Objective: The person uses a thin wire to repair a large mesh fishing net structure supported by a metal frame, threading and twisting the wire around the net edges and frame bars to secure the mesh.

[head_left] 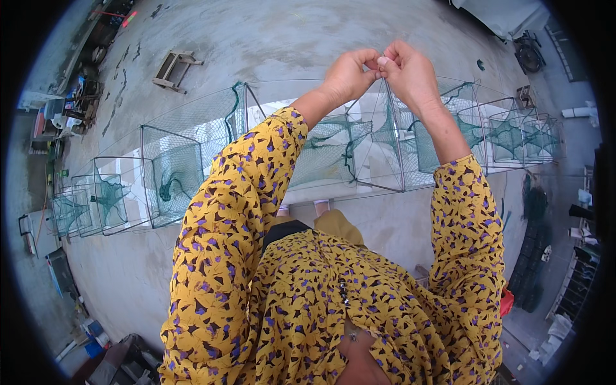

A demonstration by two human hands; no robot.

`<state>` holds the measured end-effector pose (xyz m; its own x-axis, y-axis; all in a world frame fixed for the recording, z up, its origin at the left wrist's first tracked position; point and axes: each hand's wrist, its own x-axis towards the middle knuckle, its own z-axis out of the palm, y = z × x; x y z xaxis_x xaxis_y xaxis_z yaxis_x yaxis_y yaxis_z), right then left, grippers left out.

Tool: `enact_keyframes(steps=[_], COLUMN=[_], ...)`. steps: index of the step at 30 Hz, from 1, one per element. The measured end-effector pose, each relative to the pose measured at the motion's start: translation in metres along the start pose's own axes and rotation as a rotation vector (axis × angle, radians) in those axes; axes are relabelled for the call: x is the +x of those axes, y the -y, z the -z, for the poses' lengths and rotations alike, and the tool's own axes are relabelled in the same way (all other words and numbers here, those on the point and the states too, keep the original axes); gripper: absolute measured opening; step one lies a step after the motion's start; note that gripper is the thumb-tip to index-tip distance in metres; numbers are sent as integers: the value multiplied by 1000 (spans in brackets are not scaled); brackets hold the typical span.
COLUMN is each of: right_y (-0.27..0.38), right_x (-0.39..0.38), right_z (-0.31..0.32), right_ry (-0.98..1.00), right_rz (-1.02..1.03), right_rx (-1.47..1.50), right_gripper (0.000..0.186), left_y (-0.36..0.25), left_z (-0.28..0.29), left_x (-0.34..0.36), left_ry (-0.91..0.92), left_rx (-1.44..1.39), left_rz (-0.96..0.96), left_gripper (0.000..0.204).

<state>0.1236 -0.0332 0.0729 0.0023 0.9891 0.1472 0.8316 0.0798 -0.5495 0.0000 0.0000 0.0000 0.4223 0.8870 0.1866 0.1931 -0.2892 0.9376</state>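
A long, box-shaped net trap (324, 157) of green mesh on thin metal frames stretches across in front of me from left to right. Above the upper edge of one of its frames, my left hand (354, 74) and my right hand (411, 76) meet, fingertips almost touching. Thumb and fingers are pinched on both. Whatever is between them is too fine to make out; it may be a thin cord or the net's edge. Green rope (233, 110) is tied along the mesh in places. Pale sheets or patches show through the net from below.
A small wooden stool (173, 70) lies on the concrete floor (256, 38) beyond the net at left. Dark bundled nets (531, 256) are piled at right, near a red item (507, 300). A wheeled vehicle (529, 52) stands far right. Clutter lines the left wall.
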Motion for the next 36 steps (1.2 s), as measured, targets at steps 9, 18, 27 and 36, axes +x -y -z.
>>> enact_keyframes(steps=[9, 18, 27, 36], right_y=[2, -15, -58, -76], right_x=[-43, -29, -7, -5], right_z=[-24, -42, -44, -37], right_ry=[-484, -916, -1076, -691], right_rz=[-227, -673, -857, -963], right_rx=[-38, 442, 1636, 2060], right_gripper=[11, 18, 12, 13], left_y=[-8, -11, -17, -14], left_z=[-26, -74, -93, -71], left_x=[22, 51, 55, 46], left_ry=[-9, -11, -94, -20], left_rx=[378, 292, 318, 459], left_rz=[-414, -437, -498, -621], left_gripper=[9, 10, 14, 14])
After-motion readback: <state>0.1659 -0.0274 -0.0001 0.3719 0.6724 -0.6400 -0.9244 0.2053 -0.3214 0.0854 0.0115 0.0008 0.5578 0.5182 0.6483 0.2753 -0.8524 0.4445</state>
